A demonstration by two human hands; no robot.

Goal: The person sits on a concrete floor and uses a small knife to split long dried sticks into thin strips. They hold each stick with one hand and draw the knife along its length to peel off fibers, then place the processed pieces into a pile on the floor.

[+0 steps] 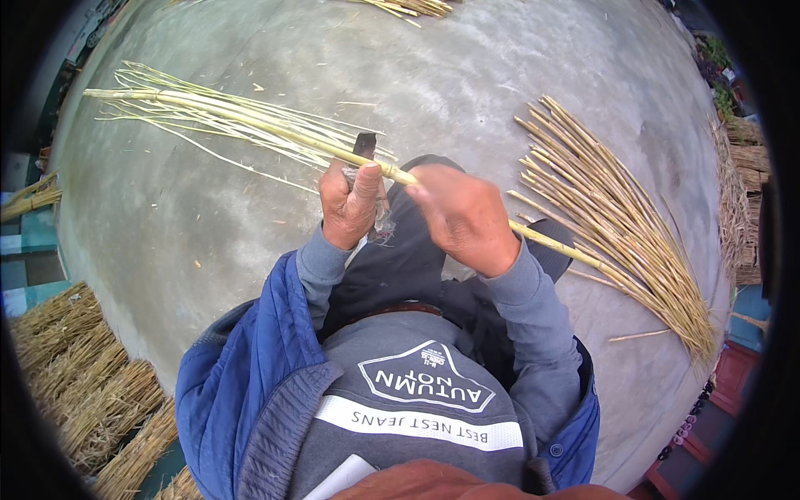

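A long yellow-green stalk (275,129) runs from the upper left down to the right, across both hands. My left hand (348,204) is closed round a dark flat blade (365,145), its thumb pressing near the stalk. Something frayed and greyish, like a wrapping, hangs below that hand; the handle is mostly hidden. My right hand (471,218), a little blurred, is wrapped round the stalk just right of the blade. Past this hand, the stalk's other end (550,243) sticks out toward the right. Several thin pale strips or stalks (233,133) lie on the floor beyond my left hand.
A fanned pile of tan stalks (617,225) lies on the concrete floor (450,75) at my right. Thick bundles (92,375) are stacked at the lower left, others (746,192) at the far right. More stalks (408,7) show at the top edge. Small scraps dot the floor.
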